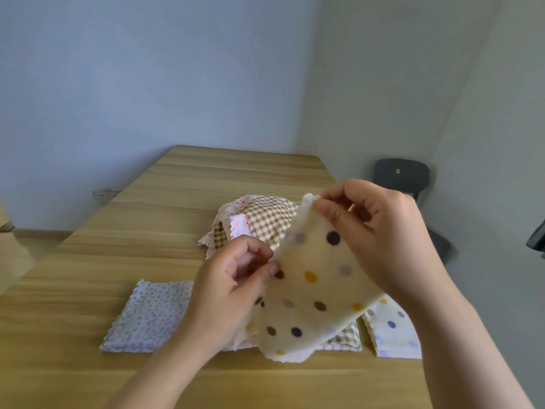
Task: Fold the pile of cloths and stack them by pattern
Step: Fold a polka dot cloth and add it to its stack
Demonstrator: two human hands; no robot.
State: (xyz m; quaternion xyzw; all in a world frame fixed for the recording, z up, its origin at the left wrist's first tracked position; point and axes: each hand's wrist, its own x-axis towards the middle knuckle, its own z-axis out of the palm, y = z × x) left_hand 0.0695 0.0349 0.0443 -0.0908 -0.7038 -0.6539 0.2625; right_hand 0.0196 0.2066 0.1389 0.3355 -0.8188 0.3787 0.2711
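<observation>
Your right hand (380,231) pinches the top corner of the cream polka-dot fleece cloth (318,290); your left hand (233,284) pinches its side edge, lower. Cloth hangs between them, long axis slanting down toward you. A folded white dotted cloth (392,329) lies under your right wrist, nearer that hand.
</observation>
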